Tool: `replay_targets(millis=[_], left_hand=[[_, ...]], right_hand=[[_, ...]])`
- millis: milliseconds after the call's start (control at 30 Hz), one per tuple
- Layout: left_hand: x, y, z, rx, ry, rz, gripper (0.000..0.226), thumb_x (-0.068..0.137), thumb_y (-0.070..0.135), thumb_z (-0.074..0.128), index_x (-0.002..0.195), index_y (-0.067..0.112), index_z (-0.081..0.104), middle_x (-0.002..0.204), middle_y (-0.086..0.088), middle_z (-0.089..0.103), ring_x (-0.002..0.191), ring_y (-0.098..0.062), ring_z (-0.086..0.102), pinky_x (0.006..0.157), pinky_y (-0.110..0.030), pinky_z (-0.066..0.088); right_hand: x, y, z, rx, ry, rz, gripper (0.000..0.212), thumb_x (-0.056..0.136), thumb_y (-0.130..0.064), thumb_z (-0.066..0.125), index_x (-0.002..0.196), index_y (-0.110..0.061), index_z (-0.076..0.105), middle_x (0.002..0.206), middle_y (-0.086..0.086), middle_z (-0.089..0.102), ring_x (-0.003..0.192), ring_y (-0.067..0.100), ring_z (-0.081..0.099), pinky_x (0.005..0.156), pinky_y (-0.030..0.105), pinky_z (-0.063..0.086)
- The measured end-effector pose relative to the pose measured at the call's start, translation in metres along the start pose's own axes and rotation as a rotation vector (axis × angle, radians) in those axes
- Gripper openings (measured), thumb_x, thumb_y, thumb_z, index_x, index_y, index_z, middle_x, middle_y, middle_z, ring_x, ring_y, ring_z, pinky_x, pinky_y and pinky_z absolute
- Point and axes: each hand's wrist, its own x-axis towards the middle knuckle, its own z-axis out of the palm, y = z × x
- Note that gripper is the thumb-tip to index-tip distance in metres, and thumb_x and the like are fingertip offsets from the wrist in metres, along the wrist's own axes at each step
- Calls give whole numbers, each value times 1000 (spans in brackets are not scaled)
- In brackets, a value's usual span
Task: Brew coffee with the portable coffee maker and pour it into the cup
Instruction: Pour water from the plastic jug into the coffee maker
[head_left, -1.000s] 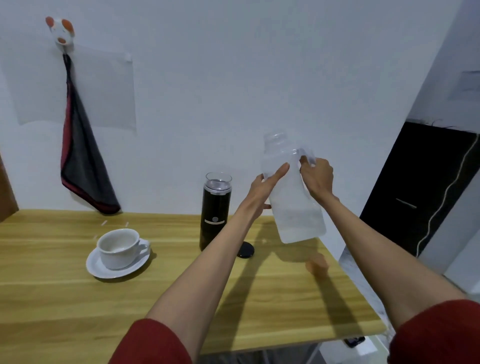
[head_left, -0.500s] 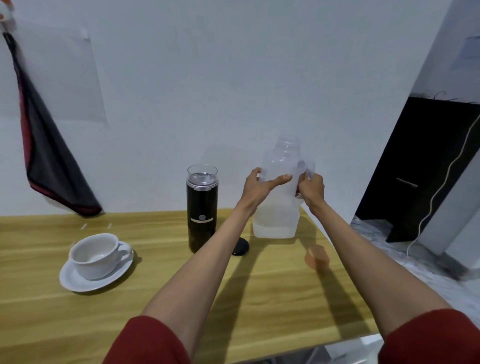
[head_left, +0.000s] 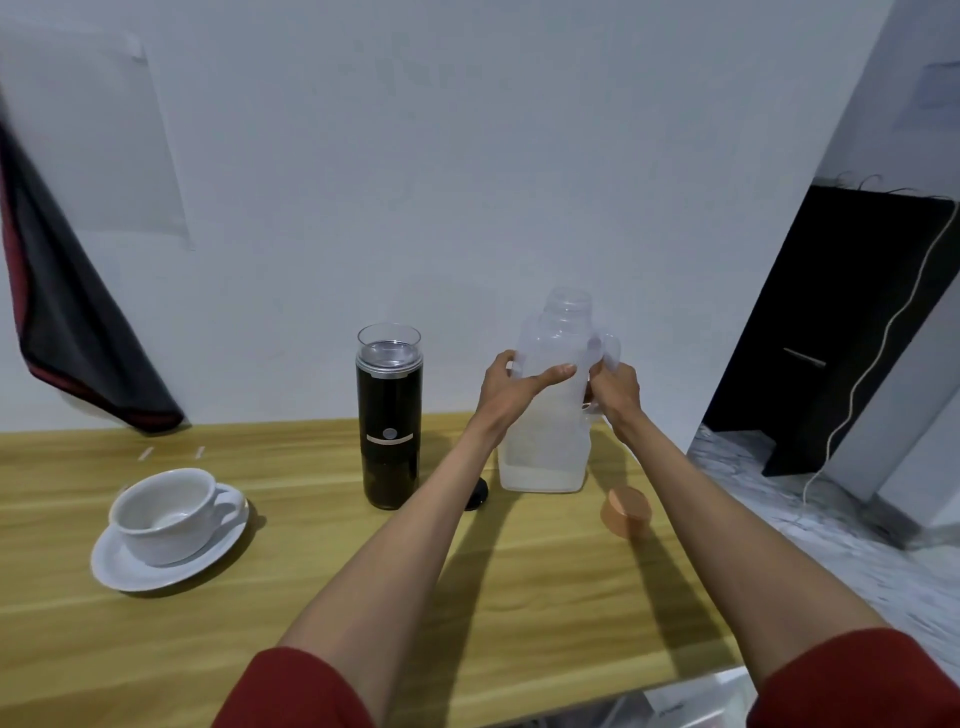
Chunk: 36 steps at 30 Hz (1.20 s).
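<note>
Okay, left hand grasps the water jug at its upper left shoulder, thumb laid across the front, fingers going round the far side. Right hand clasps the jug's handle on the right side, fingers curled in around it. The jug is translucent plastic and stands upright with its base on the table, far right part. Its neck is open with no cap on it, and a thin whitish band shows at the bottom.

An orange cap lies on the table just near-right of the jug, apart from it. A small black lid lies flat left of the jug base, partly hidden behind the left forearm.

The coffee maker is a black cylinder with a clear open top section. It stands upright left of the jug, not touching it and not touched by either hand; the black lid is just beside its base.

A white cup sits on a white saucer well to the left and nearer, handle pointing right, inside looks empty. Two small pale marks are on the wood beyond it.

Both forearms are bare, with red sleeves at the near edge. A dark cloth with red trim hangs on the white wall at far left, beside a pale sheet stuck to the wall. A black cabinet with a light cord down its front stands off the table to the right, on a marbled floor.
</note>
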Motion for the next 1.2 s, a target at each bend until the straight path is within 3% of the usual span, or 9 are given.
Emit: replay_targets(millis=[133, 200, 267, 400, 533, 633, 733, 933, 1200], left_hand=[[4, -2, 3, 5, -4, -16, 107, 62, 56, 88, 148, 18, 38, 140, -1, 48, 118, -16, 51, 91, -30, 45], [6, -2, 3, 11, -6, -13, 107, 64, 56, 88, 149, 18, 35, 141, -2, 47, 117, -16, 51, 88, -28, 45], [9, -4, 3, 27, -14, -11, 109, 63, 57, 87, 150, 17, 34, 144, -3, 47, 123, -19, 52, 97, -33, 48], [12, -5, 1, 67, -45, -22, 112, 62, 62, 85, 151, 18, 32, 148, -5, 45, 132, -24, 50, 108, -45, 45], [13, -4, -1, 75, -83, -40, 111, 61, 64, 85, 149, 19, 33, 145, -4, 48, 127, -24, 53, 95, -39, 49], [13, -4, -2, 90, -80, -40, 113, 61, 66, 84, 150, 20, 31, 147, -3, 46, 130, -25, 50, 98, -42, 47], [12, -3, -2, 99, -83, -41, 113, 62, 66, 83, 151, 21, 30, 151, -5, 42, 133, -26, 47, 97, -41, 45], [11, -4, -2, 82, -92, -43, 112, 62, 65, 83, 150, 23, 30, 150, -4, 43, 135, -25, 47, 107, -47, 43], [11, -8, -3, 63, -99, -39, 111, 61, 65, 85, 149, 24, 31, 148, -3, 47, 134, -22, 49, 107, -49, 45]], right_hand=[[3, 3, -5, -12, -38, 13, 46, 95, -57, 51, 76, -16, 62, 68, 2, 69, 61, 18, 66, 61, 32, 51], [5, 4, -10, -75, -111, 17, 44, 94, -58, 48, 88, -18, 65, 80, 4, 72, 71, 19, 70, 68, 36, 56], [4, 7, -20, -171, -183, 13, 47, 90, -60, 48, 105, -19, 66, 99, 5, 72, 87, 21, 71, 81, 44, 58], [-4, 25, -47, -435, -394, 111, 53, 86, -60, 53, 126, -26, 55, 123, 7, 60, 103, 25, 60, 88, 45, 52], [-17, 50, -64, -808, -604, 328, 81, 74, -69, 71, 141, -37, 40, 134, 3, 47, 115, 28, 53, 81, 39, 48], [-29, 65, -66, -921, -643, 377, 90, 53, -73, 80, 129, -40, 45, 126, -1, 56, 104, 24, 63, 76, 36, 56], [-34, 74, -67, -925, -627, 373, 75, 53, -54, 88, 116, -32, 52, 109, 5, 65, 89, 24, 71, 71, 34, 62], [-9, 35, -83, -854, -382, 175, 53, 79, -29, 81, 121, -13, 54, 123, 12, 55, 100, 30, 62, 61, 34, 58], [28, -98, -99, -785, -72, -254, 58, 84, -32, 70, 136, -15, 51, 134, 10, 55, 117, 27, 54, 86, 33, 45]])
